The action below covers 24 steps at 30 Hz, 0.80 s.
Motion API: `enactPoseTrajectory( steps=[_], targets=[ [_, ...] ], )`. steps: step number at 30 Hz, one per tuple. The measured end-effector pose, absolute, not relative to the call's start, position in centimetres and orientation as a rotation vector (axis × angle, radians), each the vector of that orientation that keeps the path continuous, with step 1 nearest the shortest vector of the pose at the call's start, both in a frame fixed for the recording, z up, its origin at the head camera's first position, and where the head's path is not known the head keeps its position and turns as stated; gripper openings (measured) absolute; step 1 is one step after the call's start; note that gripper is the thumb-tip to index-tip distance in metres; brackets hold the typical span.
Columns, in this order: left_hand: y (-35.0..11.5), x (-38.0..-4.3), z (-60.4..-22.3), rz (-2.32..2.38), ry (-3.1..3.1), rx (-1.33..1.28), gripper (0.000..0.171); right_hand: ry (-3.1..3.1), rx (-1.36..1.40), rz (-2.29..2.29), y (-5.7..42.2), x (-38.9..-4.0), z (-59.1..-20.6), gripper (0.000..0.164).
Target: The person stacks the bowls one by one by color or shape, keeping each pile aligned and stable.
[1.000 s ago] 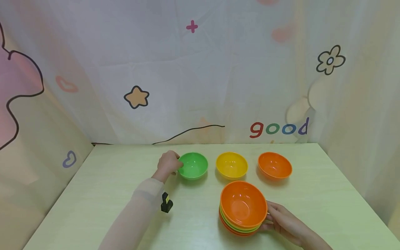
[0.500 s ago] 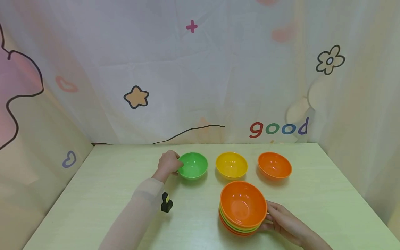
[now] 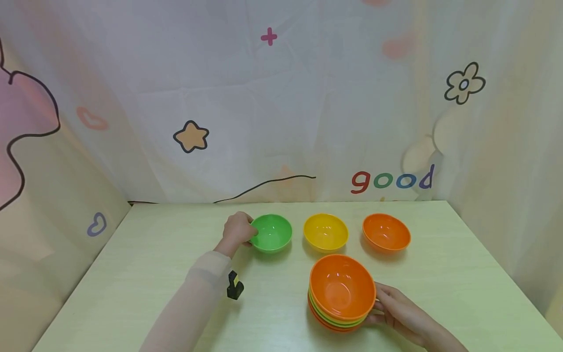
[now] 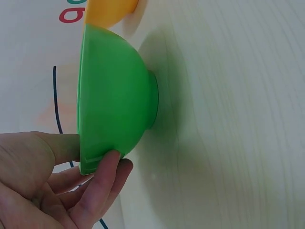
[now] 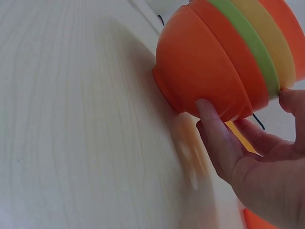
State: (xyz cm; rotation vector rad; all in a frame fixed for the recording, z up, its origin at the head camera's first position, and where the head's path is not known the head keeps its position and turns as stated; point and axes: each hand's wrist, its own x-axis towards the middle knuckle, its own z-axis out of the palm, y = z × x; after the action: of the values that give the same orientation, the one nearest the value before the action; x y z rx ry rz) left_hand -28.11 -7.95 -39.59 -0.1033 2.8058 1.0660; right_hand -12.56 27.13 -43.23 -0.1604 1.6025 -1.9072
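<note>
**Green round glossy bowl in one hand, nested stack of orange, green and yellow bowls in the other**

Left hand pinches green bowl at its left rim: thumb over the edge, fingers against the outer wall. Right hand grips the stack from its right side, thumb up on the green and yellow bands, fingertips low on the bottom orange bowl. Stack sits at near centre; top one is orange, mouth up.

Far row, left to right: green bowl, yellow round glossy bowl, orange round glossy bowl. Narrow gaps between them; a strip of pale wood-grain tabletop runs behind, up to the back edge. Stack's far rim comes right up to yellow bowl's near side in the head view; can't tell if they touch.

Room: wide stretch of tabletop left of left hand, out to the slanting left edge. Another stretch right of orange bowl and right hand, to the right edge. Light sleeve cuts across the near-left part, small black block beside its cuff. Pale printed curtain borders the back edge.
</note>
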Motion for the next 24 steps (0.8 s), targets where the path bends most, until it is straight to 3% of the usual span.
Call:
enactPoseTrajectory(
  steps=[24],
  targets=[
    [-8.02,-28.20,-39.86,1.130,2.785,-0.105,0.043,1.607,-0.162,-1.908,27.16,-12.52,-43.28,0.065]
  ],
)
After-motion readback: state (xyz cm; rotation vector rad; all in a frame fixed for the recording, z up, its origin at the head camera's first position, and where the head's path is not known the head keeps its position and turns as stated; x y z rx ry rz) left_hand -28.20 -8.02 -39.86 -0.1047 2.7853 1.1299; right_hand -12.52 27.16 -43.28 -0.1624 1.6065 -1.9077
